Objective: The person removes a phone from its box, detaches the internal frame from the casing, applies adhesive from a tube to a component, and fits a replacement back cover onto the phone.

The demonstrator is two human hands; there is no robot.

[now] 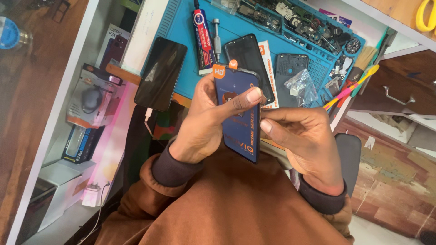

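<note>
Brown sleeves (227, 204) fill the bottom of my view, with dark cuffs at both wrists. Beyond them I see the desk (150, 22), its far part covered by a blue work mat (181, 27) with a parts tray along the far edge.

I hold a phone screen panel (238, 113) with a blue printed protective film above the near edge of the mat, upright in front of me. My left hand (204, 122) is wrapped around its left side, thumb pressed across the face near the top. My right hand (304, 140) pinches the right edge, fingers curled in narrow.

On the mat's left edge lies a black phone (161, 72) with a white cable at its near end. Just behind the panel lies a second dark screen (247, 56), partly hidden by it. To its right rests a dark phone back frame (290, 68), and a small clear plastic bag (302, 86) overlaps its near corner. A red-and-white glue tube (203, 38) lies between the black phone and the second screen. A yellow-and-pink brush (354, 84) sits at the mat's right edge.
</note>
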